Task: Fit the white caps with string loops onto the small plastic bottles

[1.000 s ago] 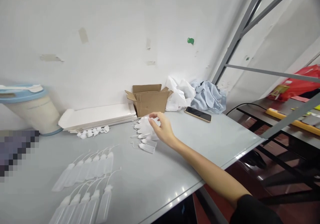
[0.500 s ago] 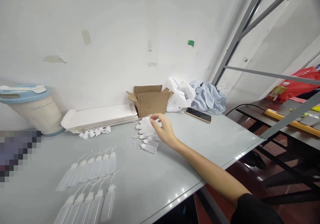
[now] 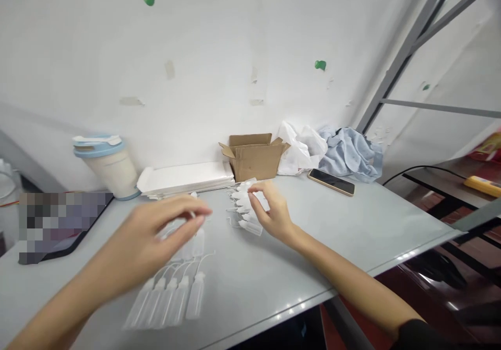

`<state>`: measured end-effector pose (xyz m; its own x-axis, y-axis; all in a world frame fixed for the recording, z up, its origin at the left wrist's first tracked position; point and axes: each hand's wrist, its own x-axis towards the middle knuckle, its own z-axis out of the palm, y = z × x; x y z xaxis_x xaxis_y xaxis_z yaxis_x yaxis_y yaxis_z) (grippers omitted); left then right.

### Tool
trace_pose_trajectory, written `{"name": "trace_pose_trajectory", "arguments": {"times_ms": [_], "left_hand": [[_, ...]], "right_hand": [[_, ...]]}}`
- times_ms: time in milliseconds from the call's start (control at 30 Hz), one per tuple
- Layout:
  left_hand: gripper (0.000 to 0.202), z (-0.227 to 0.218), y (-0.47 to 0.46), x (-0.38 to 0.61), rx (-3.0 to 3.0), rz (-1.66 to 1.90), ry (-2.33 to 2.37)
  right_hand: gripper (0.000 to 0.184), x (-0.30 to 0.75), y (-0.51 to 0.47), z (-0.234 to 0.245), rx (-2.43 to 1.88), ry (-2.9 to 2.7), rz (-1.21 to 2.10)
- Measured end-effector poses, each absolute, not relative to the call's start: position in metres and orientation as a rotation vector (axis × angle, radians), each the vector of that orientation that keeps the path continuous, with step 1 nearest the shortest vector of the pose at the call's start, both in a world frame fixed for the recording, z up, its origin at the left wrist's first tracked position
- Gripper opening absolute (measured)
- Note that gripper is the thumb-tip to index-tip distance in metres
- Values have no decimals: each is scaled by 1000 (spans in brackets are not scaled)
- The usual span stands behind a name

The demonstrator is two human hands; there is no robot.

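A: Left hand (image 3: 144,243)?
B: One, blurred, in front of the back row (image 3: 199,243) of clear bottles, hiding part of it. Thumb and fingertips close together; cannot tell whether anything is pinched.

A: Front row (image 3: 191,300)?
B: Clear bottles with white caps and thin tubes, lying side by side on the left of the grey table (image 3: 313,240), nearer than the back row.

A: Right hand (image 3: 274,209)?
B: One, at the small bottles (image 3: 250,227), mid-table toward the far side. Thumb and forefinger curved, gap narrow; cannot tell whether a bottle is gripped.

A: Far edge, left to right?
B: Tub (image 3: 113,170), blue lid; stack of white sheets (image 3: 188,178); cardboard box (image 3: 256,161), flaps up; white bag (image 3: 299,152); blue cloth (image 3: 348,154). Phone (image 3: 332,181), just nearer than bag and cloth.
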<state>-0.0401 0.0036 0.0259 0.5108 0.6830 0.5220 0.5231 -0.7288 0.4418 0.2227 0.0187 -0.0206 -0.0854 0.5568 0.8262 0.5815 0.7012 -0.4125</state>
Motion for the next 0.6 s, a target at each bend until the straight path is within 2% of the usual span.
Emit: {"name": "trace_pose_trajectory", "arguments": {"times_ms": [67,167,333,600], "left_hand": [[20,26,36,-30,2524,847,1246],[32,3,79,-32,2539,630,1480],[41,-29,108,-38,2712,402,1453],[41,-29,111,-27,2686,219,1496]], "right_hand": [[11,211,4,-20,-828,-1827,4],[12,190,-18,-27,-707,-2043,143],[27,167,-41,-41,-537,-2539,246],[42,160,-46,-48,-578,-2835,265]]}}
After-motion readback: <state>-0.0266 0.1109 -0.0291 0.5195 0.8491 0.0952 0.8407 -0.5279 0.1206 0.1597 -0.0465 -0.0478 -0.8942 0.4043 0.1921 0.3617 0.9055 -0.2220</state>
